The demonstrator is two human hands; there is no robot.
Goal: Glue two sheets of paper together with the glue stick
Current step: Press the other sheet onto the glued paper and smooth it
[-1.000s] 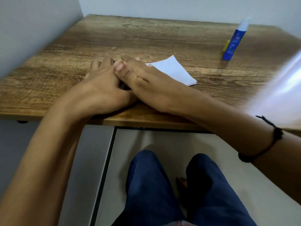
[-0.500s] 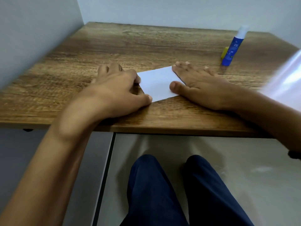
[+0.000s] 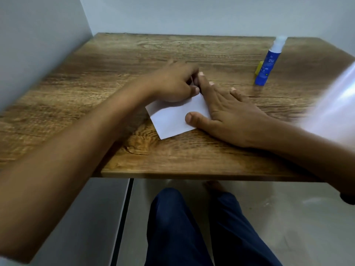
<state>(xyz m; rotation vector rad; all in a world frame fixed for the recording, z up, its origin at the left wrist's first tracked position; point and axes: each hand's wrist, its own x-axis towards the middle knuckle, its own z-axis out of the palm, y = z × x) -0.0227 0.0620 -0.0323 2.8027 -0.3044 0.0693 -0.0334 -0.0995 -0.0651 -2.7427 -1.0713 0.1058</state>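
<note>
Pressing flat, right hand pins white paper; left hand pinches its corner.

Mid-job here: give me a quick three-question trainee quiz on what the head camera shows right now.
1. True or false: the glue stick is in one of the hands.
2. Which hand lies flat on the white paper, thumb on top? A) left hand B) right hand C) neither
3. Fill in: the glue stick stands upright on the wooden ____, to the right of both hands.

Key:
1. False; it stands alone, untouched.
2. B; the right hand presses the paper's right side, while the left hand works with curled fingers at its far edge.
3. table.
</note>
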